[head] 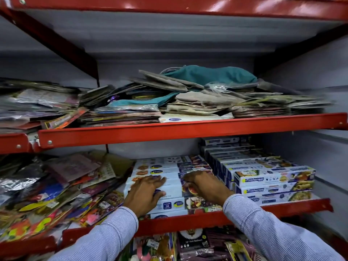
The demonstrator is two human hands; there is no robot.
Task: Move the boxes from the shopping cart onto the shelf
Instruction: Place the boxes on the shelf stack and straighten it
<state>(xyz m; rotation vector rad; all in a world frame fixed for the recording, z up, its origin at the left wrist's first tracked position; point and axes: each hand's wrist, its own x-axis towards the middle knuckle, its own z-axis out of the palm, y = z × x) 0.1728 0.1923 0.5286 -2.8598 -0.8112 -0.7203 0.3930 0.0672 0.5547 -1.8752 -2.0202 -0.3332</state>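
White boxes [169, 178] stacked on shelf [207, 220]

A shop: red metal shelves [188, 129] crammed with stacked retail boxes [273, 179] of foil wrap and heaps of packaged party goods [56, 194].

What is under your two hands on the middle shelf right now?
Both the left hand and right hand lie flat on a stack of white cling-film boxes. Another box edge shows beneath the stack; how many layers lie under the palms is hidden.
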